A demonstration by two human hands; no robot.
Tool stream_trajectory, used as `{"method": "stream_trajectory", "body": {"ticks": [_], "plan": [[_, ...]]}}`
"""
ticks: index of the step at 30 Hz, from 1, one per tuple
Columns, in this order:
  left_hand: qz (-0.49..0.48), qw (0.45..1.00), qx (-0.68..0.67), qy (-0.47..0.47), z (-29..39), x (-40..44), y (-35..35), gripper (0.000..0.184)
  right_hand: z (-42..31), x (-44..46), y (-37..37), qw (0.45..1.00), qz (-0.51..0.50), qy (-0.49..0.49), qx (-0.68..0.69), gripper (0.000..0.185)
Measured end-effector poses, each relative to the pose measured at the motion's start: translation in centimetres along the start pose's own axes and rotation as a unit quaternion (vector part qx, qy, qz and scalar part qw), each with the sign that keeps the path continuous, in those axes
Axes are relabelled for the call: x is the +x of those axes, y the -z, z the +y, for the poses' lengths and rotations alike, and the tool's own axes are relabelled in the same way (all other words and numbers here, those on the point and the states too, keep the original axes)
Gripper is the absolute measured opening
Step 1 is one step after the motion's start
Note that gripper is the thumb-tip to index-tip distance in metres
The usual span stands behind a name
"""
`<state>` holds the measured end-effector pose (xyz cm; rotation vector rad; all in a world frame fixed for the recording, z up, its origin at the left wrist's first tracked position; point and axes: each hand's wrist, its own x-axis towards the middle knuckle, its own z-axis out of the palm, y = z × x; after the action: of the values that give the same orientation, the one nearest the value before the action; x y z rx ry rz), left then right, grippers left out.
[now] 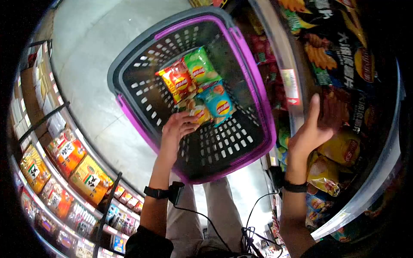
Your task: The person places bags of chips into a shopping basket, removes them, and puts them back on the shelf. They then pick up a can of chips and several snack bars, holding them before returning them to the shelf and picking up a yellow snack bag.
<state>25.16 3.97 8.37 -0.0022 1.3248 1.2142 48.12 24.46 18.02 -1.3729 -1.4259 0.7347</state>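
Cables (248, 235) hang nearest us, below the basket (129, 73), with a black sleeve (148, 244) left of them. Inside the basket we mark a red bag (177, 79), a green bag (202, 64), a blue bag (220, 103) and a tan bag (202, 112). Our left hand (178, 124) reaches in over the basket's near side, fingers at the tan bag — clamped or just resting, we can't tell. Our right hand (313, 131) is right of the basket, thumb apart from fingers, by the black bags (350, 60); fingertips dim, contact unclear. Yellow bags (340, 148) also lie right of the basket.

Step, as we judge it: left placing or steadying the tan bag, right reaching. Next move calls for left fingers clearing the tan bag without dragging it — and, for any right-hand pick, a light pinch on one edge.
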Motion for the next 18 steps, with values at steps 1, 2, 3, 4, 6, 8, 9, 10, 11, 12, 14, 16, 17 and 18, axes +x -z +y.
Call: {"method": "stream_trajectory", "body": {"ticks": [1,2,3,4,6,8,9,10,11,12,14,16,17,18], "plan": [[0.022,1.0,-0.004,0.006,0.2,0.0,0.9,0.06,0.2,-2.2,-0.5,0.997,-0.019,0.081,0.002,0.03],[0.024,1.0,-0.004,0.011,0.2,-0.1,1.8,0.06,1.0,-4.3,-0.2,0.991,-0.133,-0.03,0.009,0.029],[0.042,0.999,-0.015,0.018,0.0,-0.3,2.8,0.057,2.2,-6.5,0.1,0.96,-0.242,-0.142,0.014,0.029],[0.059,0.998,-0.025,0.026,-0.2,-0.4,3.6,0.055,4.6,-8.7,-1.0,0.93,-0.3,-0.213,0.008,0.031],[0.057,0.996,0.061,0.026,-1.7,-0.4,5.3,0.053,11.7,-13.3,-2.6,0.839,-0.383,-0.387,-0.019,0.043],[0.043,0.988,0.147,0.008,-2.5,-0.2,5.7,0.048,19.7,-17.2,-3.2,0.698,-0.353,-0.623,-0.012,0.068],[0.038,0.988,0.15,0.011,-2.5,-0.1,5.6,0.048,22.3,-17.9,-3.8,0.6,-0.292,-0.745,0.018,0.08],[0.024,0.987,0.157,0.01,-2.4,-0.2,5.7,0.048,22.9,-18.0,-5.1,0.573,-0.235,-0.785,0.027,0.092],[0.011,0.986,0.164,0.007,-2.4,-0.1,5.7,0.047,24.8,-18.1,-5.5,0.517,-0.181,-0.83,0.107,0.087],[0.003,0.985,0.173,0.003,-2.3,-0.1,5.6,0.046,25.8,-18.5,-6.3,0.515,-0.108,-0.84,0.133,0.082],[-0.007,0.986,0.167,0.005,-2.7,0.2,5.7,0.044,27.7,-18.7,-7.7,0.463,-0.001,-0.847,0.261,0.067],[-0.018,0.989,0.147,0.011,-2.9,0.6,5.8,0.044,28.5,-19.2,-9.3,0.486,0.06,-0.817,0.305,0.054],[-0.021,0.988,0.15,0.009,-3.1,0.7,5.8,0.044,29.7,-20.2,-9.4,0.485,0.038,-0.791,0.372,0.051],[-0.024,0.99,0.14,0.023,-3.2,0.8,5.6,0.044,31.2,-21.1,-9.4,0.485,0.038,-0.789,0.375,0.051]]}}
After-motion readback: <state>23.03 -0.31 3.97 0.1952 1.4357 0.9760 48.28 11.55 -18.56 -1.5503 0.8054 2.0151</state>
